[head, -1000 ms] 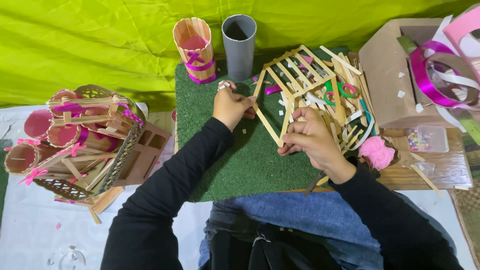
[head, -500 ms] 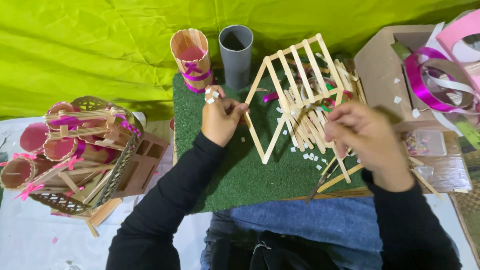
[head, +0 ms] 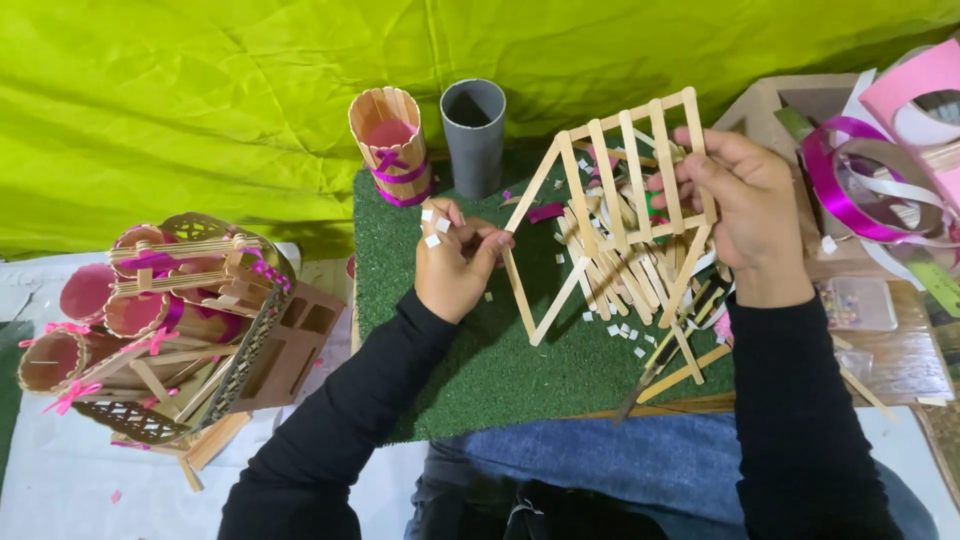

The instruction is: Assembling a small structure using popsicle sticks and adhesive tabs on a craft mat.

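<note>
My right hand point(head: 742, 205) grips a frame of wooden craft sticks point(head: 600, 215), shaped like a ladder joined to a triangle, and holds it tilted up above the green turf mat point(head: 480, 370). My left hand point(head: 455, 262) is loosely closed at the frame's lower left stick, with small white sticky squares stuck to its fingertips point(head: 436, 226). Under the frame lies a heap of loose craft sticks point(head: 625, 270) with several white squares scattered around it.
A stick-clad cup with a pink ribbon point(head: 390, 145) and a grey tube point(head: 473, 135) stand at the mat's far edge. Finished stick baskets and holders point(head: 150, 330) pile up on the left. A cardboard box with ribbon rolls point(head: 870, 180) is at the right. Green cloth hangs behind.
The stick frame, flat on the mat a second ago, has been lifted and tilted upright by my right hand. My left hand has drawn back from it slightly.
</note>
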